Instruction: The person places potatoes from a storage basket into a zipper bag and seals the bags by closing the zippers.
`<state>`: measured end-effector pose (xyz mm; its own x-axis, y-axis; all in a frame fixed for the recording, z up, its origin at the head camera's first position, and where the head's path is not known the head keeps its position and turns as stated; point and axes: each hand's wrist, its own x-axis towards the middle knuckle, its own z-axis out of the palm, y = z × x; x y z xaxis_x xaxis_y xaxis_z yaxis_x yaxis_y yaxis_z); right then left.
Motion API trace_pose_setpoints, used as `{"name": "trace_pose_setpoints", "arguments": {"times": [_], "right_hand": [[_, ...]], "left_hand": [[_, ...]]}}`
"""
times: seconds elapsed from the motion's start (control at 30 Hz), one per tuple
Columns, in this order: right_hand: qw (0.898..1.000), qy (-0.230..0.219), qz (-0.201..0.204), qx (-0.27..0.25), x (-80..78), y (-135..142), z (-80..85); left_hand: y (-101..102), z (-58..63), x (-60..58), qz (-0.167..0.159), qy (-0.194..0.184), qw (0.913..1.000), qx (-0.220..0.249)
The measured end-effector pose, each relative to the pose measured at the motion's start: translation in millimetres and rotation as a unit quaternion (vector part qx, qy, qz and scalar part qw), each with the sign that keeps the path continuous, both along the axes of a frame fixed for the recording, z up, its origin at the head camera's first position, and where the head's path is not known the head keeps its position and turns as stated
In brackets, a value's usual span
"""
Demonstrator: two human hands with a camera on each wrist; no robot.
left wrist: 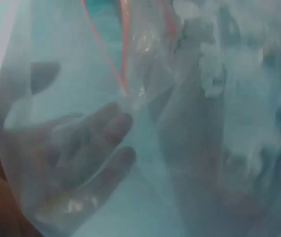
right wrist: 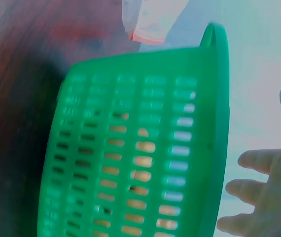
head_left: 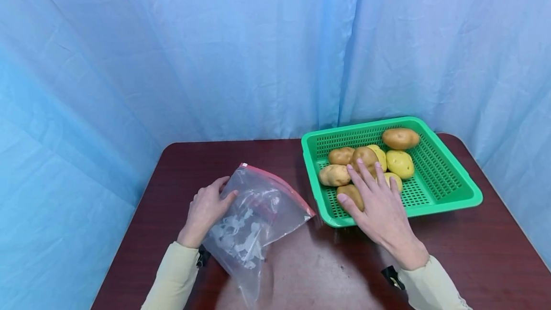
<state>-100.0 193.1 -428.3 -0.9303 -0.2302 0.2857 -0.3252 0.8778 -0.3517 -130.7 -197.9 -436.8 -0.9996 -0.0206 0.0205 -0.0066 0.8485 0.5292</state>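
Toward the table's [head_left: 314, 276] right edge, basket [head_left: 439, 173] and potatoes [head_left: 335, 175] are overhung by the outspread right hand [head_left: 383, 216]; a bag [head_left: 262, 204] is gripped by the left hand [head_left: 208, 207].

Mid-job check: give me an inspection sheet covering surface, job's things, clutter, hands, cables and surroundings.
Surface: dark red-brown table, shiny near the front.
Job's things: clear plastic bag with a red top edge; green basket to its right, holding potatoes.
Clutter: nothing seen.
Left hand: at the bag's left side; firmness of grip unclear.
Right hand: fingers spread, above the basket.
Cables: nothing seen.
Surroundings: blue curtains behind the table.
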Motion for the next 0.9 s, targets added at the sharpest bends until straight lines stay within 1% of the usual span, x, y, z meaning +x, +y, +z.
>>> {"name": "trace_pose_setpoints", "arguments": {"times": [0.13,0.27,0.4,0.6,0.7,0.8,0.9], "right_hand": [[1.000,-0.010,0.014,-0.019,2.4,-10,1.3],[0.999,-0.013,0.026,-0.038,4.0,-19,5.0],[0.998,-0.009,0.039,-0.057,4.4,-27,9.5],[0.995,-0.009,0.058,-0.086,1.2,-36,14.6],[0.992,-0.018,0.066,-0.105,-1.5,-40,17.0],[0.989,-0.030,0.071,-0.123,-4.1,-43,19.2],[0.987,-0.038,0.073,-0.135,-7.0,-47,19.7]], "left_hand": [[0,1.5,2.6,0.007,0.027,0.9989,0.037],[-2,5.9,4.9,0.012,0.071,0.9949,0.071],[-5,12.3,5.5,0.009,0.117,0.9884,0.096],[-9,20.3,5.1,-0.012,0.168,0.9754,0.143],[-11,23.2,4.1,-0.028,0.176,0.9693,0.169],[-12,25.0,3.2,-0.045,0.168,0.9656,0.193],[-12,26.4,2.0,-0.064,0.163,0.9625,0.207]]}}
